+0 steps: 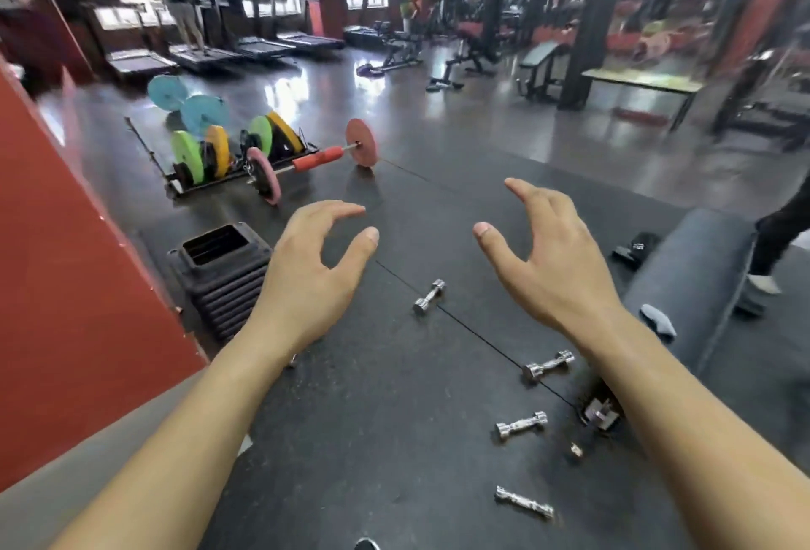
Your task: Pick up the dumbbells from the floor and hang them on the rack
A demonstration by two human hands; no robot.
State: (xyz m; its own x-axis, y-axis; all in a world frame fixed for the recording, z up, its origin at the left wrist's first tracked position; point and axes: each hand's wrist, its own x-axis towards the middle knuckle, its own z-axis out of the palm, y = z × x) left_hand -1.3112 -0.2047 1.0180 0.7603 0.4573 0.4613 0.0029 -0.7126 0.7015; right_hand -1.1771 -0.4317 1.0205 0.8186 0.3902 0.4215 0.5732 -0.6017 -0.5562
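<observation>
Several small chrome dumbbells lie on the black rubber floor: one (429, 296) between my hands, one (548, 366) under my right wrist, one (521, 424) nearer me and one (524, 502) closest to me. My left hand (307, 273) and my right hand (543, 260) are stretched out above the floor, fingers curved and apart, holding nothing. A small black stand with a metal part (598, 411) shows partly behind my right forearm. No dumbbell rack is visible as such.
A red wall (65, 286) rises at my left, with a stack of black step platforms (223, 273) beside it. Beyond lie a barbell with pink plates (313, 161) and a rack of coloured plates (219, 150). A grey padded bench (683, 282) and a person's legs (780, 238) are at right.
</observation>
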